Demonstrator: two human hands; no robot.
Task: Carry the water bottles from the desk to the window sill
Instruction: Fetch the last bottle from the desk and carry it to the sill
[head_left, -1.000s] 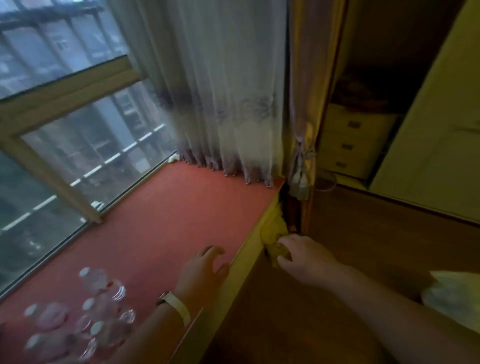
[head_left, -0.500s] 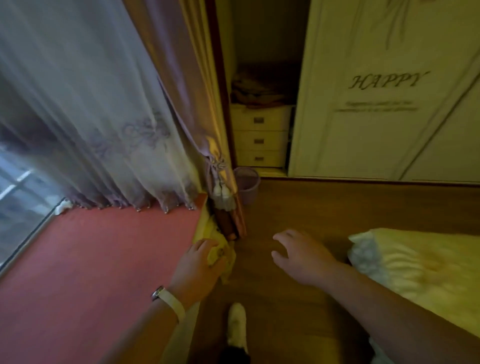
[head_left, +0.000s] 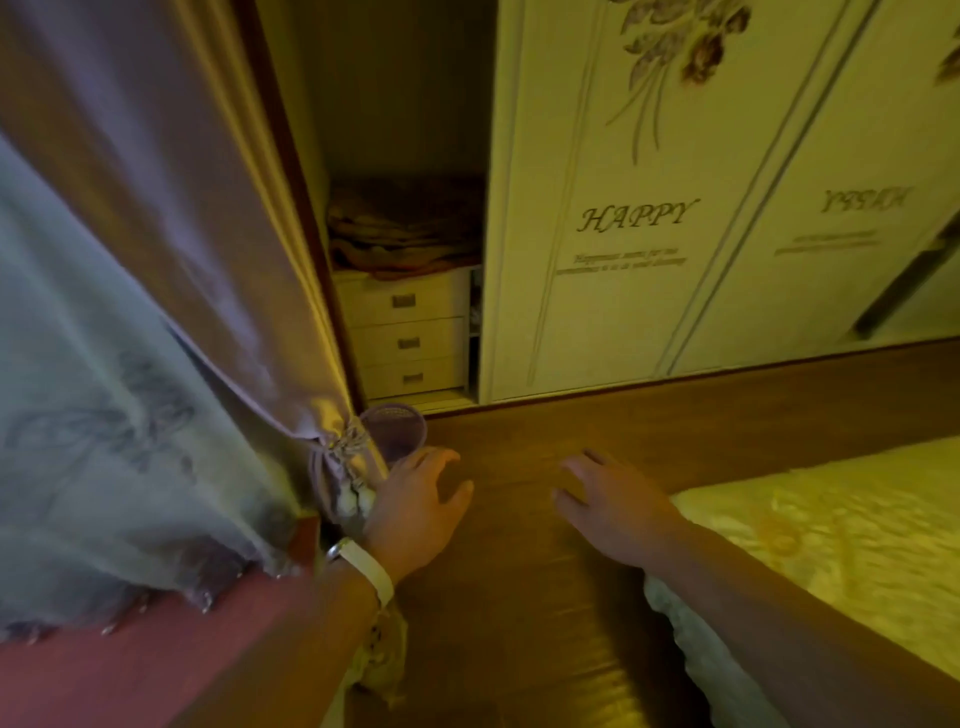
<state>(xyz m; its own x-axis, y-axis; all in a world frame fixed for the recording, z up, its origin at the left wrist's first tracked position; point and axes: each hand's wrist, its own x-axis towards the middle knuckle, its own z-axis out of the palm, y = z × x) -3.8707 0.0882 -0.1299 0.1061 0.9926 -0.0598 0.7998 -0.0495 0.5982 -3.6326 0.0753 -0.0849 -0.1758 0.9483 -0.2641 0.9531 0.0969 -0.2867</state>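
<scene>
Both hands are empty here, fingers spread loose and holding nothing. The left hand (head_left: 415, 512) hangs over the wooden floor (head_left: 519, 649) right beside the tied-back curtain (head_left: 182, 234), with one pale watch (head_left: 363, 569) on its wrist. The right hand (head_left: 615, 506) is out a bit further to the right, well apart from the left, above the floor near the edge of the bed (head_left: 831, 545) with its shiny yellow cover. Zero water bottles anywhere in view, so can't say where they are from this shot. The window sill (head_left: 130, 670), the red surface, only shows as a corner at bottom left, partly under the hem of one sheer curtain (head_left: 78, 415) with a faded floral print. One tassel tieback (head_left: 353, 483) bunches the heavier curtain just beside the left hand. Behind that sits one small purple bin (head_left: 397, 428) on the floor. Further back there's an open wardrobe bay with three drawers (head_left: 408, 340) stacked one over another and a pile of folded blankets (head_left: 405, 228) on top of them. Two sliding wardrobe doors (head_left: 623, 286) show to the right, the near one printed with HAPPY and a flower.
</scene>
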